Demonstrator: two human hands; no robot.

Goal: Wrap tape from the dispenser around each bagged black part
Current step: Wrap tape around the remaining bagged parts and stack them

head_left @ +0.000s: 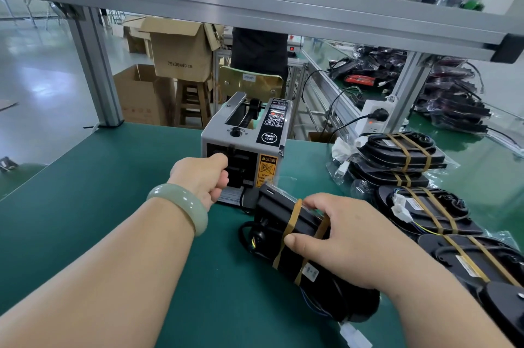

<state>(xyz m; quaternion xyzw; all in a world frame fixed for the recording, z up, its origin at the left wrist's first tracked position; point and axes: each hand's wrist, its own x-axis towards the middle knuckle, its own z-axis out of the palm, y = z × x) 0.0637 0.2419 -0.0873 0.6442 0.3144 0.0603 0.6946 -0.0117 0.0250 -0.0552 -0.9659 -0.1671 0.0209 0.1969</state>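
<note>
Two tape bands (292,220) are circling the bagged black part (272,214), lying on the counter (113,191) before the tape dispenser (255,132). Right hand (340,237) fingers are gripping it; left hand (201,177) fingers are curling at the dispenser's outlet, their hold unclear.

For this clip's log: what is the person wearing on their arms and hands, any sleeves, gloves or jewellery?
Neither sleeves nor gloves are in view. The left hand has a smooth, pale green bangle round its wrist. The right hand shows no ring, watch or band.
</note>
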